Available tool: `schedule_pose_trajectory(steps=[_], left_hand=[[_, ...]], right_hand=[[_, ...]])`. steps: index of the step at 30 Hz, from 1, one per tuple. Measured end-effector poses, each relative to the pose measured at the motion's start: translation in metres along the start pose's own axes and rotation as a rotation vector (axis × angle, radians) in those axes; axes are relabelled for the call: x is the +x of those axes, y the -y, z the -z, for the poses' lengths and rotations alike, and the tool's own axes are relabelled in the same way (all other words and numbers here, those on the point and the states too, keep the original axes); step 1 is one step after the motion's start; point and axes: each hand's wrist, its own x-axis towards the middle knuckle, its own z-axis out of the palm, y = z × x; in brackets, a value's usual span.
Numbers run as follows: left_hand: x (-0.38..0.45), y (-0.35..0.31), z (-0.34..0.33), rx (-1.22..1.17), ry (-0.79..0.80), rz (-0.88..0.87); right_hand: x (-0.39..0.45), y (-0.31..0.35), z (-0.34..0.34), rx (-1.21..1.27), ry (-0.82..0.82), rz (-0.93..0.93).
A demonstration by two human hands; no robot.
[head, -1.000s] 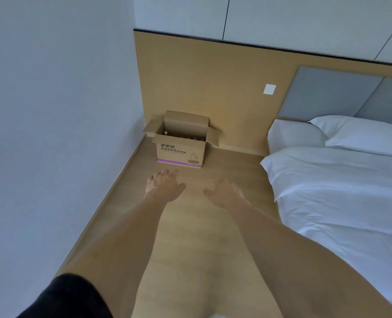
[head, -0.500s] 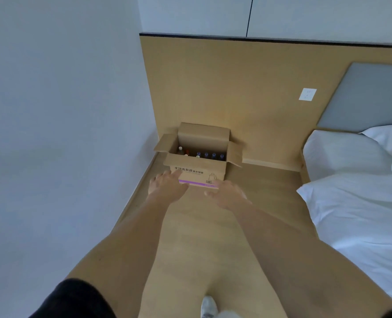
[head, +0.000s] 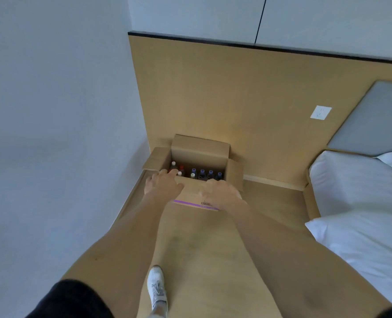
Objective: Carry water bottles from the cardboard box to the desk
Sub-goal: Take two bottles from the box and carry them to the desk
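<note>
- Wall [head: 52, 134], plain and pale grey-white, filled the left side of the view and met the floor in a low corner.
- Wooden floor [head: 204, 249] ran forward as a light tan strip between that wall and the bed, with a faint dark smudge on it near the middle.
- One white shoe [head: 157, 288] stood on the floor at the bottom of the view, between the two outstretched arms.
- The left hand [head: 164, 183] reached out with fingers spread and loose, its fingertips over the near left edge of the box; it held nothing.
- The cardboard box [head: 197, 193] sat on the floor in the corner, back flap up against the wooden wall panel [head: 236, 99] and side flaps splayed out, a purple stripe along its front face.
- The water bottles [head: 202, 173] stood upright inside the box in a row, showing white, red and purple-blue caps.
- The right hand [head: 220, 192] hovered in front of the box's near right corner, fingers slack and empty, apart from the left hand.
- A white wall socket [head: 321, 112] sat on the panel to the right of the box.
- A grey padded headboard [head: 374, 120] and the bed [head: 362, 226] with white sheets and pillows took up the right side.
</note>
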Motion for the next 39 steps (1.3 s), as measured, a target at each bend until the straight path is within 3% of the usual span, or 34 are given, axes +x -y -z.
schedule_pose_trajectory(steps=[18,39], left_hand=[[0.298,0.043,0.042,0.026,0.063,-0.19],[0.552,-0.001,-0.038,0.011,0.301,-0.16]], right_hand=[[0.251,0.036,0.066,0.131,-0.054,-0.208],[0.531,-0.053,0.068,0.194,0.171,-0.263]])
